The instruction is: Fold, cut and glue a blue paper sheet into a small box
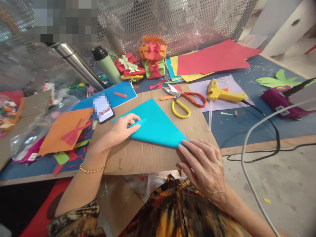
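A sheet of turquoise paper [155,123], folded into a triangle, lies on a brown cardboard sheet [145,158]. My left hand [123,128] rests on the paper's left side, its fingers curled and the thumb laid along the fold, gripping it there. With fingers stretched out, my right hand [203,163] touches the pointed right corner of the paper. Just beyond the paper lie scissors [185,100] with one red and one yellow handle loop. Behind my left hand is a phone [103,110] with a lit screen.
A yellow glue gun [224,93] with its cord lies on lilac paper [197,87]. Red paper [212,59] and small paper baskets [154,64] stand at the back beside a green bottle [106,64]. Orange paper [65,131] and scraps lie left; a grey cable [243,154] hangs right.
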Tool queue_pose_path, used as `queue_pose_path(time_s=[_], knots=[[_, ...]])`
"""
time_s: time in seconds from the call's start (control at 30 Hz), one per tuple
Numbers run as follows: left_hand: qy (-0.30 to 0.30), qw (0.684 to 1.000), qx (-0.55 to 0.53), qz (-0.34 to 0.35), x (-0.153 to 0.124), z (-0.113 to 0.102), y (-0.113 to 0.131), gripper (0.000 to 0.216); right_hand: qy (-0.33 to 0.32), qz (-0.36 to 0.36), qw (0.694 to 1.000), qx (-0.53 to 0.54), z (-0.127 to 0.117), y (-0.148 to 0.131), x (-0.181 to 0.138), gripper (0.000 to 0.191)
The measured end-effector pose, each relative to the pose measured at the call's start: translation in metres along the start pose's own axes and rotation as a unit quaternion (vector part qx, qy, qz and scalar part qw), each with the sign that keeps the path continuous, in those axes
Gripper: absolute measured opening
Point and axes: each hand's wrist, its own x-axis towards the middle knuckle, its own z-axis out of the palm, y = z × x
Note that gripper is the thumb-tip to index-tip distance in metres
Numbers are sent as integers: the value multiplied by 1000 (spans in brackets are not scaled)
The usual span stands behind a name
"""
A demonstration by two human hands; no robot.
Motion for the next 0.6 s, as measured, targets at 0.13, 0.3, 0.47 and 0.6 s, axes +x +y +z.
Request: queue_pose_path(time_s=[0.13, 0.3, 0.47, 0.6], knots=[[3, 1000, 5, -11, 1, 1, -3, 52, -1, -2, 1000, 0, 0, 0, 1, 31], [0, 1000, 11, -8, 1, 0, -3, 52, -3, 1, 1000, -1, 1, -1, 0, 29], [11, 999, 31, 1, 0, 1, -1, 45, -6, 2, 1000, -3, 0, -1, 0, 29], [21, 999, 37, 1, -1, 2, 2, 44, -5, -1, 1000, -5, 0, -1, -1, 29]])
